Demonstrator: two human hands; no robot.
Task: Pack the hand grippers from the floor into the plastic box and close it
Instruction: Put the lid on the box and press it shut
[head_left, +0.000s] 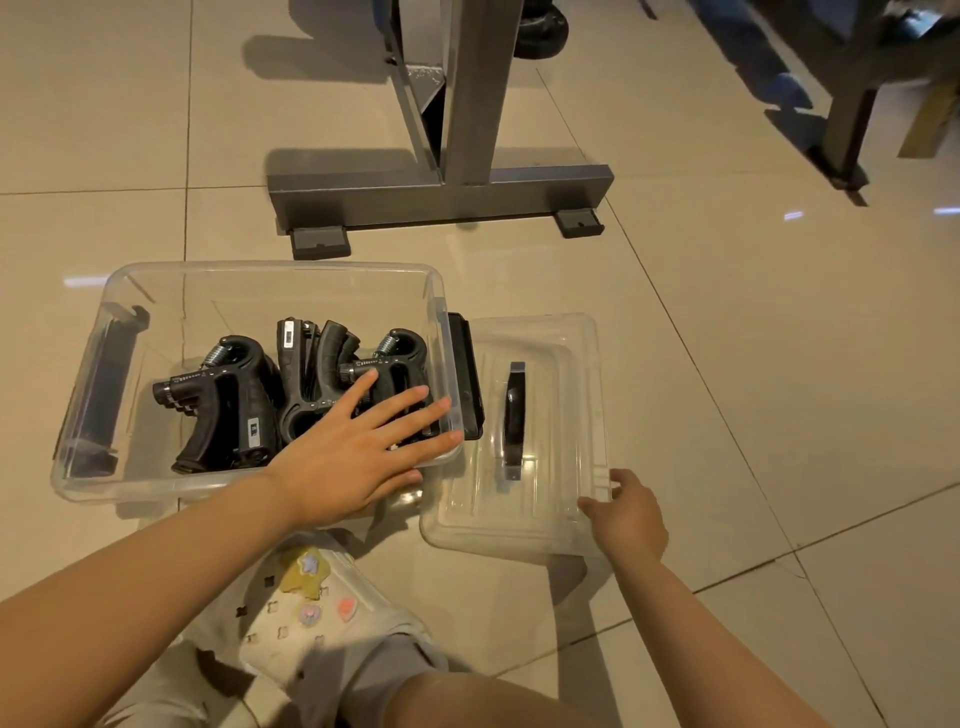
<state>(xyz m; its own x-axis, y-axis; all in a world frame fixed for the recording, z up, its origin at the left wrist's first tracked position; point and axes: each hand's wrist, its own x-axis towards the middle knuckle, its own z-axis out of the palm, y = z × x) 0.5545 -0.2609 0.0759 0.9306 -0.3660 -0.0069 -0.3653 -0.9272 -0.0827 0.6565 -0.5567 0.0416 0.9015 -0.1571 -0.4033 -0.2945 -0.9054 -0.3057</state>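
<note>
Lid (524, 457) beside box (270, 273), right hand (631, 514) at edge

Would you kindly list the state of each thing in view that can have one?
plastic box: open, on the floor, hand grippers inside.
hand grippers: packed in the box.
lid: off, lying right of the box.
left hand: open, fingers spread over the box's right end.
right hand: gripping the lid's near right corner.

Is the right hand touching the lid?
Touching. The head view shows the right hand with fingers curled over the near right edge of the lid.
</note>
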